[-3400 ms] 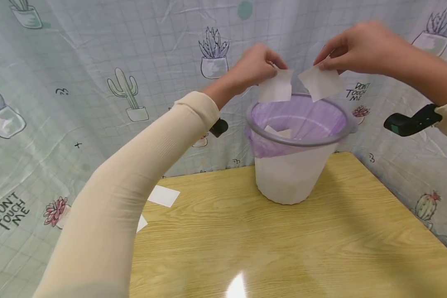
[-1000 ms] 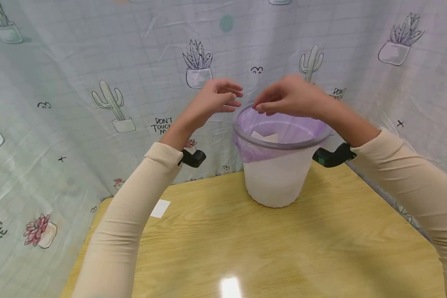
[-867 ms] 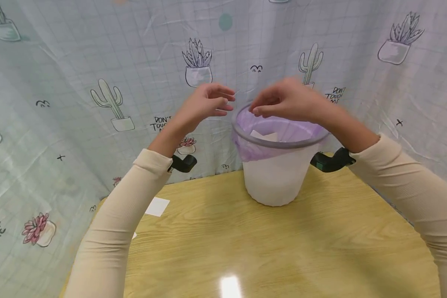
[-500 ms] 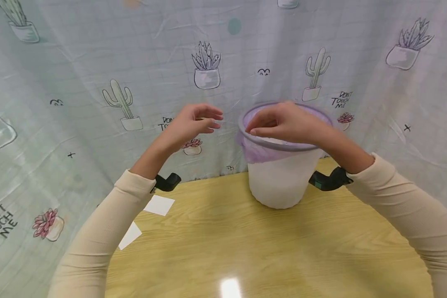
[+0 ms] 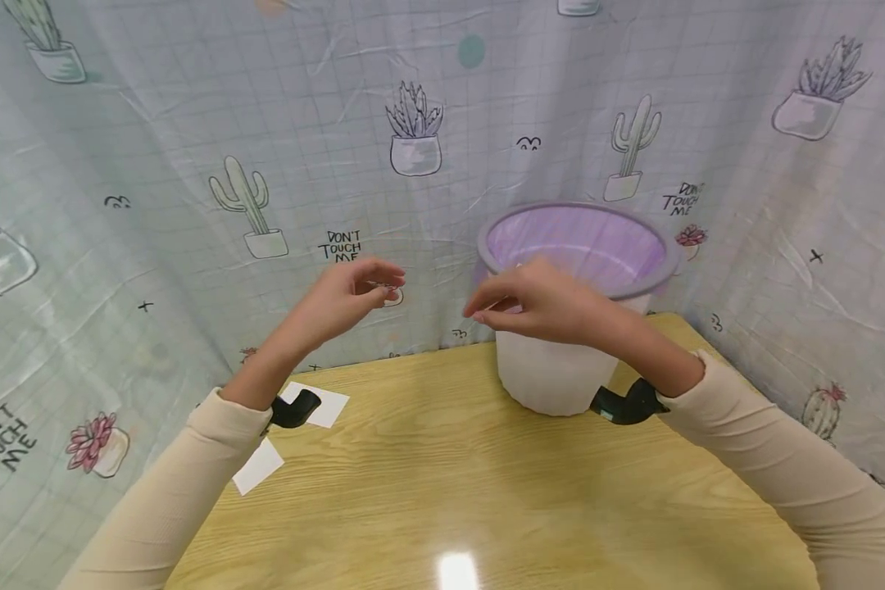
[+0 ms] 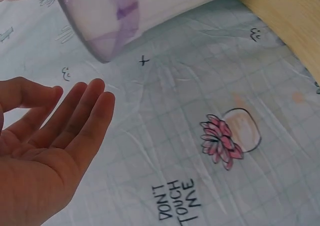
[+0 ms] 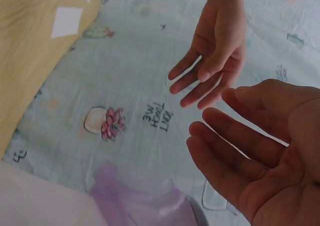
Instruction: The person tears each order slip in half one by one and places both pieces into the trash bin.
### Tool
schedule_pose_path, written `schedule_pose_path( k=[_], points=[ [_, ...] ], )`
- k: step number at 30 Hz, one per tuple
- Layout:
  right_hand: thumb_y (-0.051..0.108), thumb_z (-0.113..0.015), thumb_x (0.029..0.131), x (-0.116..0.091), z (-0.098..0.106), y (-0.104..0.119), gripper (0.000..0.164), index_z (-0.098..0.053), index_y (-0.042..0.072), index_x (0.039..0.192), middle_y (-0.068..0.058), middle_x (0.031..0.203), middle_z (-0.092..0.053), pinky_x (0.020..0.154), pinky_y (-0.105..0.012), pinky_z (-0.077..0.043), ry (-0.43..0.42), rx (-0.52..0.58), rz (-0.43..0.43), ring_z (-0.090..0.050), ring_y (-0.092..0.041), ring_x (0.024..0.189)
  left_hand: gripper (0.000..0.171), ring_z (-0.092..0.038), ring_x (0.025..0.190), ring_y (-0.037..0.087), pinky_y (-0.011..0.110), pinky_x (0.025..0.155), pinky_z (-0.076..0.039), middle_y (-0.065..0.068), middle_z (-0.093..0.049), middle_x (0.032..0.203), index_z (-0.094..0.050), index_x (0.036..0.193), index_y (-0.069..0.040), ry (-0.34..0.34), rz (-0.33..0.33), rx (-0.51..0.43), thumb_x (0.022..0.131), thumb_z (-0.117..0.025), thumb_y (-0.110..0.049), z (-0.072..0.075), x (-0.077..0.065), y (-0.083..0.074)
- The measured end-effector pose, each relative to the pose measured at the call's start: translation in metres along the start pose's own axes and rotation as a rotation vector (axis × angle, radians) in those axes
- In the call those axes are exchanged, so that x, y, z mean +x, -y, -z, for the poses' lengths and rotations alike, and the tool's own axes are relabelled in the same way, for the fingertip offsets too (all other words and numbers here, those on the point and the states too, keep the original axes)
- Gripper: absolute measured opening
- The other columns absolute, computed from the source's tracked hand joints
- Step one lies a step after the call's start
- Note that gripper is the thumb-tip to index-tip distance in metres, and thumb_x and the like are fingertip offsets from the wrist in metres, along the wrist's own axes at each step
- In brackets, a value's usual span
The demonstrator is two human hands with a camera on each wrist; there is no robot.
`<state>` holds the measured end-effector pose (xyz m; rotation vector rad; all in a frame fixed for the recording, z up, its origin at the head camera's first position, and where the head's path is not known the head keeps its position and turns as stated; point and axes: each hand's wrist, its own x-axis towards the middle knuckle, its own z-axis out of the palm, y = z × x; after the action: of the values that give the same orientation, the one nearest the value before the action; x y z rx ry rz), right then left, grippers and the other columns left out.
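Note:
My left hand [image 5: 342, 299] hangs in the air left of the bin, fingers loosely bent and nothing in them; the left wrist view shows its bare palm [image 6: 45, 151]. In front of the bin's near rim is my right hand [image 5: 542, 303], also relaxed, and the right wrist view shows nothing between its fingers [image 7: 235, 151]. The white bin [image 5: 546, 381] has a grey rim and a purple liner [image 5: 583, 238]; my right hand covers part of its near side. Two white paper pieces lie on the table at left, one [image 5: 329, 407] partly behind the left wrist camera, the other [image 5: 260, 467] beside the left sleeve.
The wood-grain table [image 5: 428, 475] runs back to a curtain [image 5: 324, 164] printed with cacti and potted plants, which also hangs along both sides. Black wrist cameras sit on both arms, the left one [image 5: 295, 408] over a paper piece.
Earlier each hand pinched a piece of paper over the bin; both pieces have left the hands. Both hands have since come down and back toward me, the left one also moving left.

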<state>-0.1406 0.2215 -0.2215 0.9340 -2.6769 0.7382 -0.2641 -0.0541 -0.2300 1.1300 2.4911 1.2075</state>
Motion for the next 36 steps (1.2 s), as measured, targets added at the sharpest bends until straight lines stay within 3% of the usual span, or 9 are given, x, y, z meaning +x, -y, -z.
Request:
schedule_pose_path(
  k=[8, 16, 25, 36],
  points=[
    [0.009, -0.064, 0.099, 0.002, -0.028, 0.001, 0.016, -0.078, 0.011, 0.108, 0.003, 0.102, -0.077, 0.080, -0.030, -0.060, 0.045, 0.023, 0.107, -0.073, -0.008, 0.090, 0.035, -0.070, 0.111, 0.030, 0.047, 0.094, -0.056, 0.016, -0.067, 0.129, -0.064, 0.133, -0.003, 0.000, 0.003, 0.057, 0.101, -0.051, 0.002, -0.008, -0.022, 0.025],
    [0.010, -0.065, 0.098, 0.007, -0.048, 0.001, 0.017, -0.077, 0.011, 0.110, 0.002, 0.107, -0.077, 0.083, -0.028, -0.059, 0.061, -0.046, 0.128, -0.073, -0.012, 0.096, 0.036, -0.067, 0.115, 0.032, 0.047, 0.092, -0.057, 0.016, -0.065, 0.133, -0.063, 0.133, -0.004, -0.025, 0.027, 0.105, 0.101, -0.048, 0.002, -0.015, -0.037, 0.045],
    [0.010, -0.068, 0.097, 0.012, -0.072, -0.006, 0.012, -0.075, 0.010, 0.107, -0.001, 0.106, -0.076, 0.082, -0.031, -0.058, -0.015, -0.096, 0.201, -0.072, -0.014, 0.096, 0.034, -0.067, 0.116, 0.032, 0.046, 0.094, -0.056, 0.013, -0.066, 0.133, -0.065, 0.130, -0.005, -0.056, 0.063, 0.121, 0.101, -0.048, -0.001, -0.020, -0.052, 0.062],
    [0.010, -0.069, 0.097, 0.026, -0.112, -0.023, 0.012, -0.075, 0.009, 0.107, -0.004, 0.111, -0.076, 0.090, -0.034, -0.057, -0.014, -0.044, 0.169, -0.071, -0.020, 0.105, 0.035, -0.066, 0.118, 0.033, 0.050, 0.095, -0.055, 0.015, -0.066, 0.132, -0.065, 0.131, -0.004, -0.086, 0.080, 0.174, 0.102, -0.045, -0.001, -0.019, -0.069, 0.087]
  ],
)
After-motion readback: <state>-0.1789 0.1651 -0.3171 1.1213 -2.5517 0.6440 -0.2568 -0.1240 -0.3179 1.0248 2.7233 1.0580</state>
